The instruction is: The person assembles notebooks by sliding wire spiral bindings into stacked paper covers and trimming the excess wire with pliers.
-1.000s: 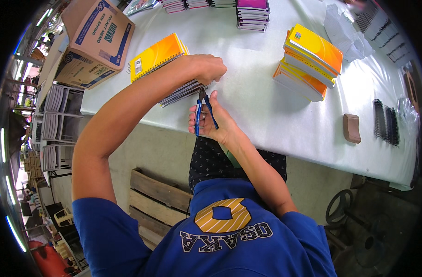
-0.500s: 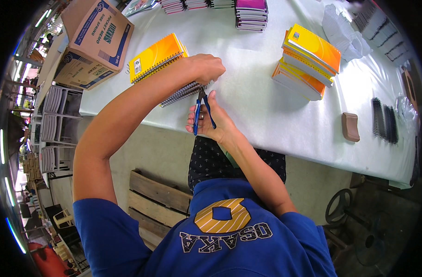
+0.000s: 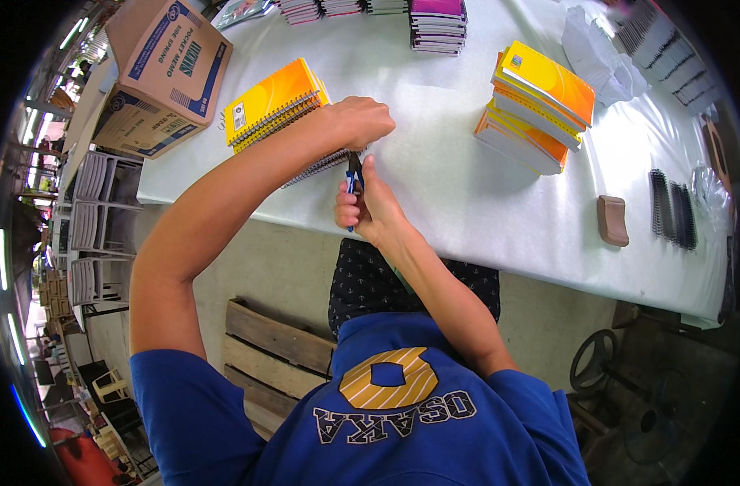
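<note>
My left hand [image 3: 360,121] is closed at the right end of a spiral notebook, whose wire coil [image 3: 315,168] shows below my forearm. The rest of that notebook is hidden under the arm, and so are the fingertips. Blue-handled pliers [image 3: 351,176] sit in my right hand [image 3: 370,204], with the fingers wrapped round the handles. Their dark jaws point up to the coil's end, just below my left hand. Beyond my left forearm lies a small pile of yellow-orange spiral notebooks [image 3: 277,95].
Yellow-orange books [image 3: 540,93] are stacked at the right. A cardboard box [image 3: 163,77] stands at the far left. Purple-topped books [image 3: 438,28] are at the back. A brown block [image 3: 613,221] and black wire coils [image 3: 674,211] lie on the right of the white table [image 3: 483,219].
My right hand has closed round the pliers, bringing the spread handles together. The jaws stay near the coil's end. My left hand has hardly moved.
</note>
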The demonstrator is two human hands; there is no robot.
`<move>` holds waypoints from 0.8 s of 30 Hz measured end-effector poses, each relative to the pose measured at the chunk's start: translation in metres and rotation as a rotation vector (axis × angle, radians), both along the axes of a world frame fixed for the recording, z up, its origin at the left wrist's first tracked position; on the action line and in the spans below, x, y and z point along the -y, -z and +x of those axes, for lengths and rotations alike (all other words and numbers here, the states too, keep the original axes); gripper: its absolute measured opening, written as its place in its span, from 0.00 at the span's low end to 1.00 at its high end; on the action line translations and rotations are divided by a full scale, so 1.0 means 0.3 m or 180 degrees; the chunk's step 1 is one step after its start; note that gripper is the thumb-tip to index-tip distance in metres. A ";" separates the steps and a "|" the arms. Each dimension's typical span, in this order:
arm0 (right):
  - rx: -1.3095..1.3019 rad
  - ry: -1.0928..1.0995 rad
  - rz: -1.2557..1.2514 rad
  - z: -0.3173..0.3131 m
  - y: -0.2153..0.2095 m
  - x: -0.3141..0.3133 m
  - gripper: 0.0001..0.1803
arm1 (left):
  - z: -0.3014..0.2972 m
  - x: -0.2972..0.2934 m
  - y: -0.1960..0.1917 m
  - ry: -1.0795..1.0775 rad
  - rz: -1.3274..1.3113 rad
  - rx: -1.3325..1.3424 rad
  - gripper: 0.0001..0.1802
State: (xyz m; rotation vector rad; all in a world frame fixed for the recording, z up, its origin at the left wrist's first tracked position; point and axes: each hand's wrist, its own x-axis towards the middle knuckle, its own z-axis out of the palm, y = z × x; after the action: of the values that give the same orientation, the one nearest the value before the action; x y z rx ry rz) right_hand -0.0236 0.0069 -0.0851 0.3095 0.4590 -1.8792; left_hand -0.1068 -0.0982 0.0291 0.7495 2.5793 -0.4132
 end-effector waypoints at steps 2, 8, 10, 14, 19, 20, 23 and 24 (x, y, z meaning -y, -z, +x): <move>-0.0124 -0.0109 -0.0144 0.034 -0.031 -0.005 0.39 | 0.010 0.015 0.004 0.0014 0.0151 -0.0059 0.04; 0.0172 -0.0062 0.0569 0.024 -0.078 0.008 0.43 | 0.012 -0.009 -0.013 0.0035 -0.0043 -0.0045 0.07; 0.0383 -0.0234 0.0545 0.008 -0.078 0.014 0.43 | 0.017 -0.002 -0.009 0.0071 0.0262 -0.0175 0.06; 0.0218 -0.0361 0.0668 0.017 -0.085 0.019 0.43 | 0.019 0.018 0.012 0.0006 0.0354 -0.0186 0.07; 0.0398 -0.0223 0.0699 -0.003 -0.099 0.041 0.41 | 0.017 0.002 0.005 0.0012 0.0058 -0.0122 0.06; 0.0389 -0.0209 0.0699 -0.012 -0.074 0.039 0.41 | 0.016 -0.008 -0.002 0.0025 0.0059 -0.0132 0.06; 0.0596 -0.0261 -0.0280 -0.022 -0.044 0.017 0.38 | 0.020 -0.019 -0.009 -0.0002 -0.0007 -0.0121 0.07; 0.0381 -0.0251 0.0105 -0.021 -0.049 0.004 0.36 | 0.022 -0.022 -0.008 0.0020 0.0010 -0.0139 0.07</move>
State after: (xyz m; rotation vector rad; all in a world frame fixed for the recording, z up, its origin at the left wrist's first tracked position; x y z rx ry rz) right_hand -0.0298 0.0056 -0.0705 0.4177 0.4153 -1.7672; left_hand -0.1001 -0.0915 0.0315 0.7579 2.6194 -0.4322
